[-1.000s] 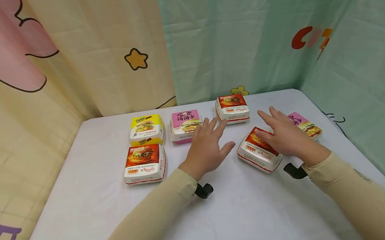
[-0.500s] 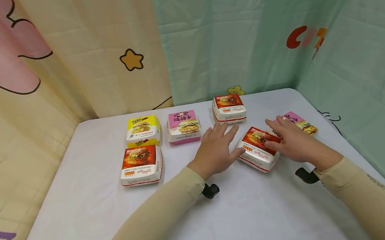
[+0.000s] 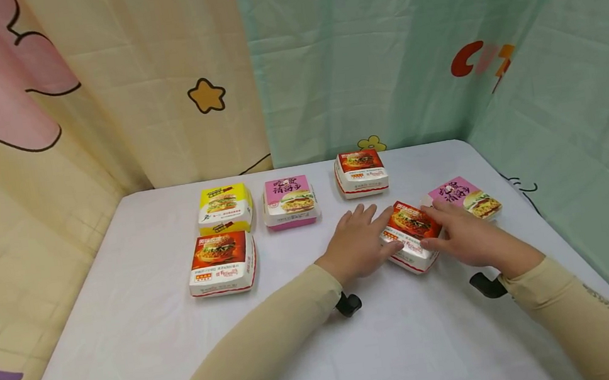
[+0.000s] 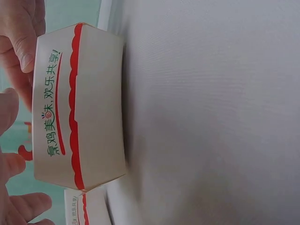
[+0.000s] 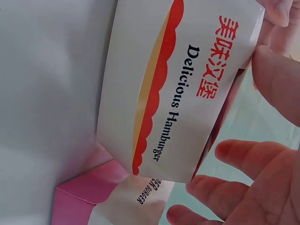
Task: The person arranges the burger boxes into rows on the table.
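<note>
A: Where is the red-topped box (image 3: 411, 234) sitting, and what are the hands doing?

B: It's resting on the surface (image 3: 358, 348), right of centre, lying askew to the person. The left grip (image 3: 359, 243) is flanking its left side, the right grip (image 3: 468, 233) its right. Both are spreading their fingers wide, with neither curling round anything. Both thumbs are overlapping the box in the head view, but I'm not making out for certain whether they're pressing on it

A: So what should they be minding here?

B: I'd be settling both palms evenly against opposite walls, so one side isn't pushing the box round further. I'd be keeping the pressure light too: it's looking like thin card, and hard squeezing could be denting it. Fingertips should probably be bearing lower on the walls, as a hold near the top edge could be buckling it

A: Anything getting in the way?

B: The pink box (image 3: 481, 205) is lying just beyond the right grip, so I'd be watching those outer fingers for a nudge

A: And how is the box itself looking?

B: It's showing a burger picture on red across part of its top, with the near part staying white. The pale walls are bulging out at a middle seam, where a scalloped red band is running along. One side is carrying green lettering; the other is reading "Delicious Hamburger" in black, beside red characters
</note>
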`<state>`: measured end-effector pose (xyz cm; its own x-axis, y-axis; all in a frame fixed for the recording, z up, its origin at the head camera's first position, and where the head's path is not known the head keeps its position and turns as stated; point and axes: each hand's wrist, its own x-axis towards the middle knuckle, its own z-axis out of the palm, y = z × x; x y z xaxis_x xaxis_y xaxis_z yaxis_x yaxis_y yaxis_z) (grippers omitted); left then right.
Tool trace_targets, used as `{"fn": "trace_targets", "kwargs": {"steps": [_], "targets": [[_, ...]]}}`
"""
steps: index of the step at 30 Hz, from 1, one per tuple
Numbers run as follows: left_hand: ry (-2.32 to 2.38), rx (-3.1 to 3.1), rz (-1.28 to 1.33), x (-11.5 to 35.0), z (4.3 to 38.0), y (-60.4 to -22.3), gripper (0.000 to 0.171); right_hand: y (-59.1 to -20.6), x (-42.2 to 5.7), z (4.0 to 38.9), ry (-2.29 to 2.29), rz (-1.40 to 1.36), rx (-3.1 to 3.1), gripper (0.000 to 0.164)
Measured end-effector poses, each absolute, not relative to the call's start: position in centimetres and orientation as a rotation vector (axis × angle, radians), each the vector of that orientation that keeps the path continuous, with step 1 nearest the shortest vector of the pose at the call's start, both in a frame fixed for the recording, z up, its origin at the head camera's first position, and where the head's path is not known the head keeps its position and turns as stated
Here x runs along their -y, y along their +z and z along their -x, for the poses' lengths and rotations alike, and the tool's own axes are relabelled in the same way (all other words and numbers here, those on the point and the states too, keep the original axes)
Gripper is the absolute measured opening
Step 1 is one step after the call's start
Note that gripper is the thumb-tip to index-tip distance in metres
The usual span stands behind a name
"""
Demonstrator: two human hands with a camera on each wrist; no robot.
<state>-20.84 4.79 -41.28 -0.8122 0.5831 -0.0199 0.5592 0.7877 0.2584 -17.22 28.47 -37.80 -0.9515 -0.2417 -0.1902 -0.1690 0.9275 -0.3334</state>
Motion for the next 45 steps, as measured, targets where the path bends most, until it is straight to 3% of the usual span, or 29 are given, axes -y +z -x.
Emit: {"fn": "trace_targets", "kwargs": {"steps": [13,45], "targets": [[0.443,-2.817,-0.917,-5.4,21.1,-42.6,0.074,-38.4,-28.4,16.8,-0.409,0.371,-2.895,0.080],[0.465,-2.795,-0.909,-5.2,21.1,-43.2,0.075,-38.3,-27.9,16.6,-0.343,0.326,-2.887,0.083]]}}
